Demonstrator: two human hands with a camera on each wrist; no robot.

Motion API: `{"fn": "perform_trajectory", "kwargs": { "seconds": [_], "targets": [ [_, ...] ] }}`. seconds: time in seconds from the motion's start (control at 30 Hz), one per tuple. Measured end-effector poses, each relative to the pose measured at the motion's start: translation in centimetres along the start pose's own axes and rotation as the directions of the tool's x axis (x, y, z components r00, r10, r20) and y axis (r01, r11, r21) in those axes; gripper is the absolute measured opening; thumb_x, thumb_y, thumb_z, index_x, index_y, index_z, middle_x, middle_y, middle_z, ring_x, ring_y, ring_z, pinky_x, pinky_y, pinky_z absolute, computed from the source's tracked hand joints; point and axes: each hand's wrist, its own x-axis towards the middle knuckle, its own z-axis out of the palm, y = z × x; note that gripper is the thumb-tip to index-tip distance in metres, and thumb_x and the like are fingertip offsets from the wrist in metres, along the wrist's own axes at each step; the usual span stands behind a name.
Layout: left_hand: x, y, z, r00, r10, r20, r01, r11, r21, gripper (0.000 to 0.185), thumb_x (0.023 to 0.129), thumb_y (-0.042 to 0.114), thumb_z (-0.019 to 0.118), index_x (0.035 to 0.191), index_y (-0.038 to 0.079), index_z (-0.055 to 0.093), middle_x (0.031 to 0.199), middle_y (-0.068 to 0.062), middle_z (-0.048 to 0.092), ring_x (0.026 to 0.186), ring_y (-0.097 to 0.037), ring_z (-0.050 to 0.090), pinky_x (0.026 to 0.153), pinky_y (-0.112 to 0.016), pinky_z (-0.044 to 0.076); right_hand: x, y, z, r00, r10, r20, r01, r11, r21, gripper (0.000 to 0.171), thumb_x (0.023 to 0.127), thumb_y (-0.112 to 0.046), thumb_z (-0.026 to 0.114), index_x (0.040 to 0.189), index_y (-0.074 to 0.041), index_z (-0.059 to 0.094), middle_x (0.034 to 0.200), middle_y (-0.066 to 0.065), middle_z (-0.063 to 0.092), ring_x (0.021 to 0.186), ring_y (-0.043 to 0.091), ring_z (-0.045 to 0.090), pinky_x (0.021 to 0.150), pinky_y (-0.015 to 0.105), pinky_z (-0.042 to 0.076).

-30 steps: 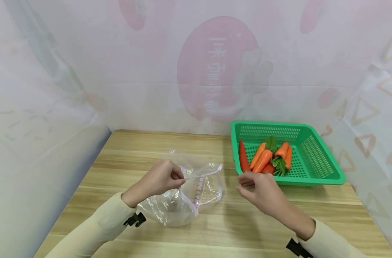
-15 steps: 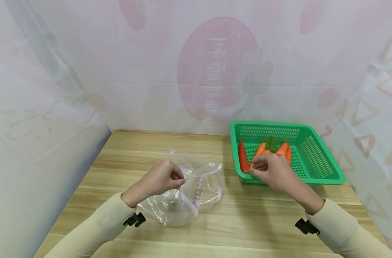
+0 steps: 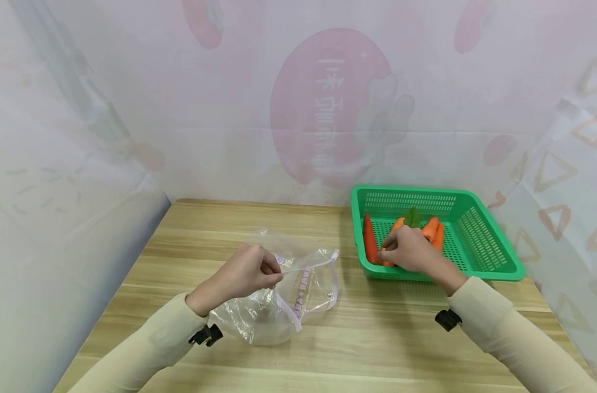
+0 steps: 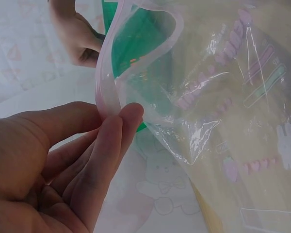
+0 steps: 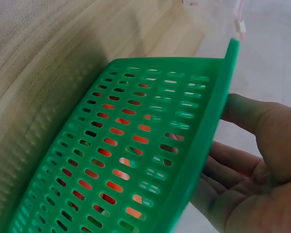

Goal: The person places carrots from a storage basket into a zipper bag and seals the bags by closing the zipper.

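A pale wood-grain table (image 3: 259,360) is carrying a green slotted plastic basket (image 3: 480,245) on the right and a clear, crinkly zip bag (image 3: 279,305) at left-centre. The left hand (image 3: 246,273) is pinching the bag's pink zip rim, holding its mouth open. The right hand (image 3: 409,251) is reaching into the basket with fingers curled over smooth orange carrots (image 3: 369,243); whether it is gripping 1 is unclear.

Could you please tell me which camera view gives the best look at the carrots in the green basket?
The head view: the carrots lie in plain sight inside the green basket, with the right hand over some of them. The right wrist view shows only orange patches through the basket wall's slots. The left wrist view shows none, only a green blur through the clear bag.
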Motion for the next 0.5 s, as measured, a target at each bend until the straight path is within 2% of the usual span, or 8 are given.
{"fn": "perform_trajectory", "kwargs": {
  "seconds": [0.1, 0.17, 0.33, 0.4, 0.5],
  "targets": [
    [0.0, 0.0, 0.0, 1.000, 0.001, 0.002, -0.001, 1.000, -0.006, 0.014, 0.092, 0.005, 0.077, 0.080, 0.009, 0.082, 0.070, 0.002, 0.077, 0.064, -0.009, 0.074, 0.060, -0.017, 0.058, 0.8, 0.4, 0.3, 1.000, 0.009, 0.029, -0.009, 1.000, -0.001, 0.019, 0.097, -0.017, 0.076, 0.086, -0.002, 0.080, 0.066, 0.002, 0.069, 0.058, 0.009, 0.054, 0.057, 0.028, 0.046],
    [0.0, 0.0, 0.0, 1.000, 0.001, 0.004, -0.001, 1.000, -0.014, 0.014, 0.092, 0.004, 0.076, 0.079, 0.008, 0.081, 0.070, 0.001, 0.077, 0.065, -0.013, 0.076, 0.060, -0.017, 0.058, 1.2, 0.6, 0.4, 0.999, 0.021, 0.046, -0.021, 1.000, 0.014, 0.025, 0.097, -0.015, 0.075, 0.074, -0.006, 0.076, 0.053, -0.001, 0.056, 0.050, 0.010, 0.040, 0.053, 0.026, 0.035],
    [0.0, 0.0, 0.0, 1.000, 0.002, 0.000, -0.002, 1.000, -0.017, 0.014, 0.092, 0.003, 0.077, 0.079, 0.008, 0.081, 0.069, 0.002, 0.076, 0.064, -0.009, 0.074, 0.059, -0.017, 0.058, 1.9, 0.8, 1.0, 0.997, 0.044, 0.066, -0.044, 0.999, 0.004, 0.049, 0.097, -0.014, 0.075, 0.053, -0.017, 0.052, 0.048, -0.009, 0.030, 0.047, 0.007, 0.022, 0.049, 0.023, 0.022],
    [0.0, -0.1, 0.0, 1.000, 0.005, -0.001, -0.005, 1.000, -0.013, 0.014, 0.092, 0.003, 0.077, 0.079, 0.008, 0.081, 0.070, 0.002, 0.076, 0.063, -0.004, 0.072, 0.060, -0.016, 0.058, 2.1, 0.8, 1.3, 0.996, 0.056, 0.073, -0.055, 0.998, -0.020, 0.057, 0.097, -0.017, 0.075, 0.051, -0.021, 0.042, 0.048, -0.010, 0.024, 0.047, 0.007, 0.017, 0.048, 0.022, 0.018],
    [0.0, -0.1, 0.1, 1.000, 0.010, 0.003, -0.010, 1.000, -0.013, 0.014, 0.092, 0.004, 0.077, 0.080, 0.008, 0.082, 0.070, 0.001, 0.077, 0.063, 0.001, 0.069, 0.060, -0.016, 0.058, 2.6, 0.7, 1.6, 0.994, 0.077, 0.075, -0.072, 0.995, -0.063, 0.061, 0.096, -0.021, 0.077, 0.049, -0.022, 0.038, 0.047, -0.010, 0.022, 0.047, 0.006, 0.014, 0.047, 0.022, 0.017]
  ]
}}
